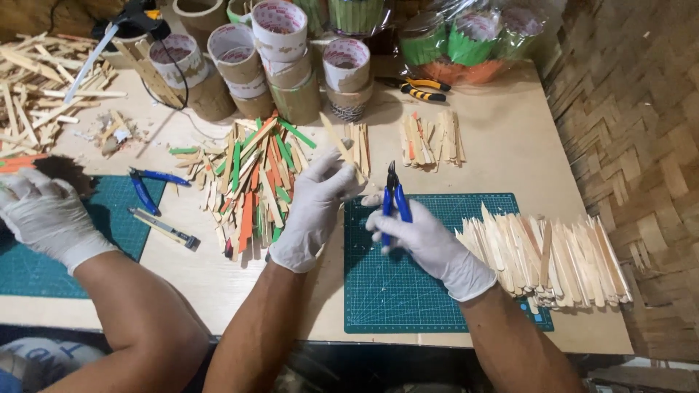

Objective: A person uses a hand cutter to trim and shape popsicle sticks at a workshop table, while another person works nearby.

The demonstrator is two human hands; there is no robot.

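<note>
1. The left hand (314,207), gloved white, pinches a plain wooden stick (342,149) above the green cutting mat (429,291).
2. The right hand (422,240) grips blue-handled cutters (394,196) just right of the stick.
3. Another person's gloved hand (44,215) rests far left on the counter (502,145).

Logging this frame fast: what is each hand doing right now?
Left hand: closed on a stick.
Right hand: closed on blue cutters.

Matt wooden sticks (542,255); plastic-handled cutters (394,198)
</note>
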